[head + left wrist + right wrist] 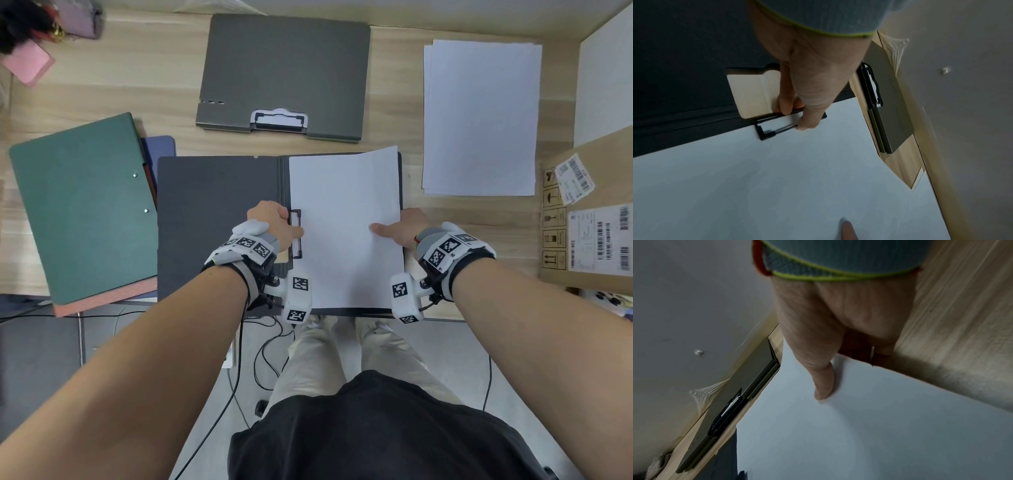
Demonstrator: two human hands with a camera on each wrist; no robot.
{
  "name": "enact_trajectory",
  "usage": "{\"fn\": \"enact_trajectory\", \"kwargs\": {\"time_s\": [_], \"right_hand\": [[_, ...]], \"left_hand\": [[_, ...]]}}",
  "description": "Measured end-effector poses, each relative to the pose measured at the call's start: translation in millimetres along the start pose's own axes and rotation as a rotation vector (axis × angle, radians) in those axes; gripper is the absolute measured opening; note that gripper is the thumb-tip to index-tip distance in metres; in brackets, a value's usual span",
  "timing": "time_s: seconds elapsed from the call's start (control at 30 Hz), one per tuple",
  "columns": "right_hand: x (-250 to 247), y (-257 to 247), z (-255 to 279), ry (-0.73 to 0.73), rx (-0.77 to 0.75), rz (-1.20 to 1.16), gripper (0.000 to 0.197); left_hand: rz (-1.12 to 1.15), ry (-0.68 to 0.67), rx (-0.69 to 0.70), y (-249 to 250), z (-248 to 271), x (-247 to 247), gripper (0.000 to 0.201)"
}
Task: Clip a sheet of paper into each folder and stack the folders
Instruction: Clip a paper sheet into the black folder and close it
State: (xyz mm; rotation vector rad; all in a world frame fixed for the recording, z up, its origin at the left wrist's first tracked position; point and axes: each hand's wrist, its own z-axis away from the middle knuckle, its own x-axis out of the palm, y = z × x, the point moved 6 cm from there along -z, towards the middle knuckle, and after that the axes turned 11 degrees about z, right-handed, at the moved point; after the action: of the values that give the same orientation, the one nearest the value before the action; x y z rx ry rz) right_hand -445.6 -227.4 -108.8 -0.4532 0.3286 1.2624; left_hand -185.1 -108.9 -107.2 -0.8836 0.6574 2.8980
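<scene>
The left hand (270,222) pinches the black clip (296,234), its fingers (786,104) partly hidden. The right hand (404,229) pinches the sheet (346,226) at 3 o'clock; only its thumb shows.

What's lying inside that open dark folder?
A white sheet of paper lies on the open dark folder's right half, its left edge at the black clip. Whatever lies beneath the sheet is covered.
</scene>
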Motion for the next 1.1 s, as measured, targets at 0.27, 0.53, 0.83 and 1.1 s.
{"fn": "enact_trajectory", "kwargs": {"time_s": [0.27, 0.53, 0.83, 1.1], "right_hand": [[0.5, 0.4, -3.6, -0.014, -0.017, 0.045, 0.085], [0.7, 7.0, -12.5, 0.011, -0.046, -0.127, 0.072], [-9.2, 32.1, -17.4, 0.090, -0.021, -0.331, 0.018], [-17.4, 29.7, -12.4, 0.157, -0.027, -0.183, 0.026]], "left_hand": [[-0.168, 0.031, 0.031, 13.7, 10.0, 0.1, 0.042], [-0.176, 0.031, 0.044, 17.3, 14.2, 0.2, 0.029], [-0.212, 0.045, 0.023, 17.2, 11.7, 1.4, 0.045], [-0.236, 0.046, 0.016, 16.8, 14.0, 2.4, 0.045]]}}
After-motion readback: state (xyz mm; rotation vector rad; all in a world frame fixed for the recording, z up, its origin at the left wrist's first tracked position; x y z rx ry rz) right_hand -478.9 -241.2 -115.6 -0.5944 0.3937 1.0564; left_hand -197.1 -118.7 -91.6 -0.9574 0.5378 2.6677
